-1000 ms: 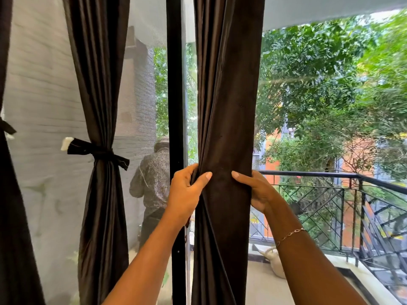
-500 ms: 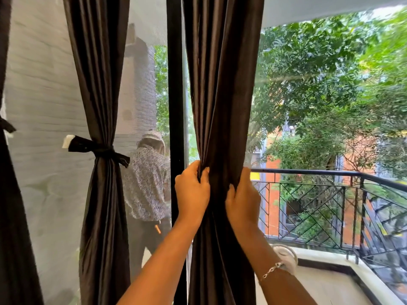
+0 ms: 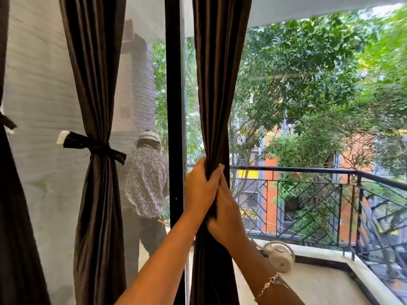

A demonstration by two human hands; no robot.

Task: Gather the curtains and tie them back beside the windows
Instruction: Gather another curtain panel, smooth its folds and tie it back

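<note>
Brown curtain (image 3: 217, 84) bunched | left hand (image 3: 199, 190) grip clamped round it | right hand (image 3: 226, 216) grip clamped alongside

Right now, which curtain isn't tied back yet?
The right curtain, beside the black post, gripped by the left hand and right hand: no tie. The middle curtain and far-left curtain are both tied.

dark brown curtain (image 3: 218, 84); black frame (image 3: 174, 84); herringbone-print shirt (image 3: 147, 183).

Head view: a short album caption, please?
Left hand and right hand squeeze the brown curtain into a bundle.
</note>
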